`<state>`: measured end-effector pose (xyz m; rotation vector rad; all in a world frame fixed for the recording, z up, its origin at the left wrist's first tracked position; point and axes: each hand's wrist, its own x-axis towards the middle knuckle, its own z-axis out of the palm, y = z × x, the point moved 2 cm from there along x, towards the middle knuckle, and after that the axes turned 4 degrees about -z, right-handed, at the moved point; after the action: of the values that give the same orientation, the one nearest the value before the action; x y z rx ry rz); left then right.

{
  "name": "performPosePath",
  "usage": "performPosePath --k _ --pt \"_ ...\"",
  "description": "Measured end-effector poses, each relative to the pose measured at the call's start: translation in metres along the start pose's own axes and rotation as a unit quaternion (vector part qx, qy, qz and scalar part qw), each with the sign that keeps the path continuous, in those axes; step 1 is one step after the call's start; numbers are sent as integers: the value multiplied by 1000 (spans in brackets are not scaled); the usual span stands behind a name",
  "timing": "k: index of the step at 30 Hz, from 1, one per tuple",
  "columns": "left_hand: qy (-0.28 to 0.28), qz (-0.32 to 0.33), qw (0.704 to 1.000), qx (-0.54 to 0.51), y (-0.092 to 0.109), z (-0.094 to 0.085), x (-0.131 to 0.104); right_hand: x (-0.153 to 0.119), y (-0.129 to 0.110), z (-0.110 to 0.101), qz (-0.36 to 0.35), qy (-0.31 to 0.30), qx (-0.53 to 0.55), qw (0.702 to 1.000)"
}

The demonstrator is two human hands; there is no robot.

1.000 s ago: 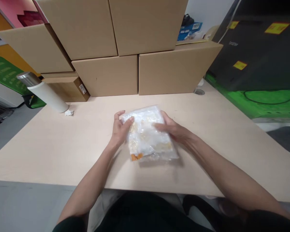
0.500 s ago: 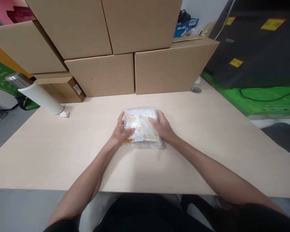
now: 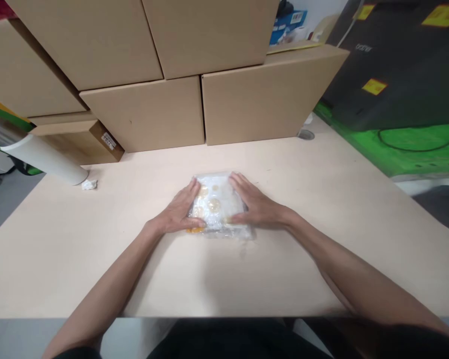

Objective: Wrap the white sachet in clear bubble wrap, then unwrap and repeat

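Note:
A flat package in clear plastic wrap (image 3: 217,207), white with yellow-gold round spots and an orange patch at its lower left corner, lies on the table in front of me. My left hand (image 3: 179,207) rests along its left edge, fingers stretched forward and thumb across the lower left corner. On the opposite side, my right hand (image 3: 256,202) lies with its fingers flat on the upper right part and its thumb spread out over the lower right. Both hands touch the wrap and are open. The package's underside is hidden.
Stacked cardboard boxes (image 3: 145,117) line the table's back edge. A white bottle with a metal lid (image 3: 50,157) stands at the left, beside a crumpled white scrap (image 3: 89,184). Far right, a dark case with yellow labels (image 3: 392,65) sits over a green surface (image 3: 426,149).
My hands have gone from gripping the package's sides to lying flatter on it, fingers stretched out. The package looks slightly lower in view; the camera has tilted and shifted a little.

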<state>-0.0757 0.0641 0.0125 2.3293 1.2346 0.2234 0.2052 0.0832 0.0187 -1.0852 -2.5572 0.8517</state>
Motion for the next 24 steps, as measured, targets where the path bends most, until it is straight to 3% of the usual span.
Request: performPosePath --k 4,13,16,20,24 --pt "-5 9 1000 24 1 1 3 -1 3 1 8 -24 -28 999" --pt "44 0 998 39 3 9 1 -4 9 7 12 -1 -78 997" --pt "47 -5 998 39 5 10 0 -8 -6 2 -12 9 -112 994" --pt "50 -3 998 37 8 11 -1 -7 -44 -1 -92 57 -155 982" --pt "60 1 998 22 8 11 -2 11 -53 17 -93 83 -194 973"
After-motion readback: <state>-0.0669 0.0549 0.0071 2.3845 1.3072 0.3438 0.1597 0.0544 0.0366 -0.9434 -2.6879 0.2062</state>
